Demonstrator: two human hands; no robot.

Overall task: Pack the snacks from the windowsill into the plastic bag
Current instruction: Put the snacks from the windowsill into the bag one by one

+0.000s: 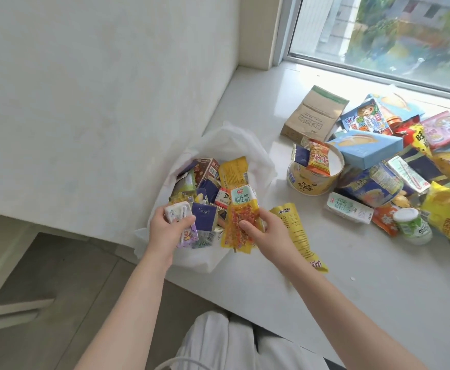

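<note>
Half packed: bag partly full, left hand gripping small packs, right hand gripping orange pack over bag, pile right of bag waiting

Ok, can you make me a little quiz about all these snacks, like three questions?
1. True or false: the white plastic bag already has snacks inside it.
2. What does the right hand hold over the bag? A) a green bottle B) an orange-yellow snack packet C) a brown paper bag
3. Fill in: the brown paper bag lies on the windowsill, on the side of the pile nearer the ____.

Key
1. True: it is full of packets.
2. B: the orange-yellow snack packet. The left hand holds a small white and purple packet.
3. Window.
</note>
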